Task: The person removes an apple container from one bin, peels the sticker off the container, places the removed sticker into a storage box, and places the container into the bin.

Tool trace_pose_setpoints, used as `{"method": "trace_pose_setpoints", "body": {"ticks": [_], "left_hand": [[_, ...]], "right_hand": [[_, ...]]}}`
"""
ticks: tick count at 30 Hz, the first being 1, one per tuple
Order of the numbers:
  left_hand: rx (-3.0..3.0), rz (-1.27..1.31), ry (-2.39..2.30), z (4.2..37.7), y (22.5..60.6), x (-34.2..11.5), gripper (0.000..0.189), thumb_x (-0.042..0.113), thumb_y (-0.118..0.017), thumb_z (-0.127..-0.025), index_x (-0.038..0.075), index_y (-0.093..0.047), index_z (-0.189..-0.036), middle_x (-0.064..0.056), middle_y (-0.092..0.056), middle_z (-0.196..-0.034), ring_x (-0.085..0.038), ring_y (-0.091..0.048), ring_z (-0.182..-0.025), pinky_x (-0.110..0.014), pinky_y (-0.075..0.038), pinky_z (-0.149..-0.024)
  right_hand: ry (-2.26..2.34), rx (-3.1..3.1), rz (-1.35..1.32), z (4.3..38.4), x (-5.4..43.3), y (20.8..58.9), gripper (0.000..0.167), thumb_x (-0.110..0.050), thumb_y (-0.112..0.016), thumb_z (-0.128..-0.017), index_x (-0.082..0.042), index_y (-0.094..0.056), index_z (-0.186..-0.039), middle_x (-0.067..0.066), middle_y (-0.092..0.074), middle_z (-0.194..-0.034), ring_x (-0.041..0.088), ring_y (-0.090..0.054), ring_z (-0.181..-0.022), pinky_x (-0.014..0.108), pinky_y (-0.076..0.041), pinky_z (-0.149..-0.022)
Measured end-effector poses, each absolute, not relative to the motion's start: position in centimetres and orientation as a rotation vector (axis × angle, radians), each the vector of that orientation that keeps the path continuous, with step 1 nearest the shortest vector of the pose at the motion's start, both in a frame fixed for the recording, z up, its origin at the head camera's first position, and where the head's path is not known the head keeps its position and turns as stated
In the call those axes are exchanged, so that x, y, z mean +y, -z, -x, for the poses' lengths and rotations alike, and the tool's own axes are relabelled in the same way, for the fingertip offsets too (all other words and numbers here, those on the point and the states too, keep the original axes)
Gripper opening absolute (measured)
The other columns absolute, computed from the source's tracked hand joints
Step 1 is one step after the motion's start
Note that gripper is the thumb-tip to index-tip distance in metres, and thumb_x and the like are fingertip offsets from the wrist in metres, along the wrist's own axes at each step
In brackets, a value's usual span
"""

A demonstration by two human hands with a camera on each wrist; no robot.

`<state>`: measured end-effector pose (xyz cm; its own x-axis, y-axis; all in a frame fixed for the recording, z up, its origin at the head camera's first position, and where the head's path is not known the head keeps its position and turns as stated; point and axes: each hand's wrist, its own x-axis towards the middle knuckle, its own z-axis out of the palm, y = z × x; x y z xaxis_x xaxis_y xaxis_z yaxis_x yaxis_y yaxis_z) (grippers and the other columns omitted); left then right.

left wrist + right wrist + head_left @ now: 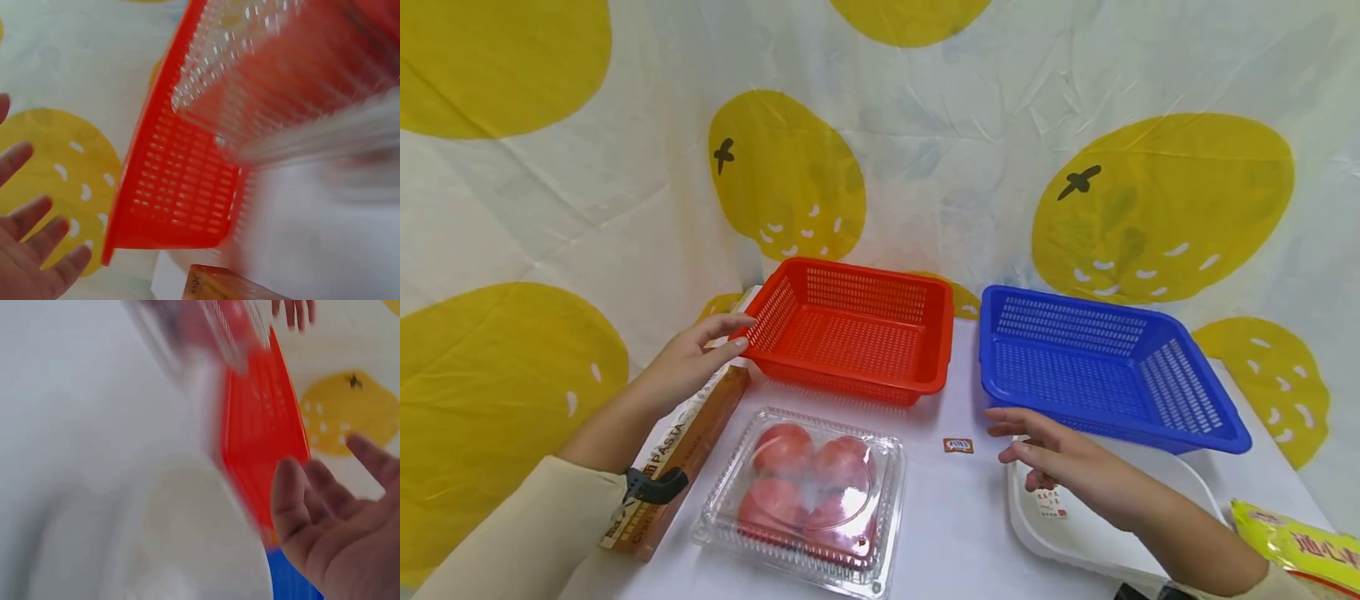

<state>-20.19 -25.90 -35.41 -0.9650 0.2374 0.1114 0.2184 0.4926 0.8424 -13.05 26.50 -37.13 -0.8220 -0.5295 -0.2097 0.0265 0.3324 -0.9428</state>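
While the left hand [687, 362] hangs beside a red basket [850, 342], the right hand [1066, 458] hovers over a white tray [1082, 543], both with fingers apart.

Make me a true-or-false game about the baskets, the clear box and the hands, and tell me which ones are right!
1. The red basket stands left of the blue basket. True.
2. The clear box holds four red round things. True.
3. The clear box is inside the red basket. False: it sits in front of the red basket.
4. The right hand grips the blue basket. False: it holds nothing, hovering over the white tray.
5. A yellow packet lies right of the white tray. True.
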Motion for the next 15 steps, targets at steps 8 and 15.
{"method": "trace_pose_setpoints", "body": {"ticks": [8, 15], "left_hand": [[2.72, -0.27, -1.627, 23.0, 36.8, -25.9, 0.054, 0.03, -0.058, -0.111, 0.005, -0.046, -0.158, -0.021, -0.034, -0.17, -0.05, -0.023, -0.158, -0.076, -0.027, -0.118], [2.647, -0.226, -1.755, 25.0, 38.9, -26.5, 0.056, 0.029, -0.056, -0.112, 0.003, -0.042, -0.159, -0.021, -0.026, -0.172, -0.051, -0.018, -0.158, -0.076, -0.029, -0.117]], "right_hand": [[1.775, 2.018, 0.299, 11.4, 21.0, 38.2, 0.057, -0.029, -0.05, -0.113, -0.014, -0.034, -0.166, 0.023, -0.034, -0.166, 0.046, -0.043, -0.146, 0.043, -0.057, -0.099], [1.929, 1.908, 0.186, 10.5, 16.8, 40.8, 0.063, -0.032, -0.053, -0.109, -0.018, -0.031, -0.167, 0.026, -0.024, -0.169, 0.049, -0.036, -0.147, 0.046, -0.056, -0.098]]}}
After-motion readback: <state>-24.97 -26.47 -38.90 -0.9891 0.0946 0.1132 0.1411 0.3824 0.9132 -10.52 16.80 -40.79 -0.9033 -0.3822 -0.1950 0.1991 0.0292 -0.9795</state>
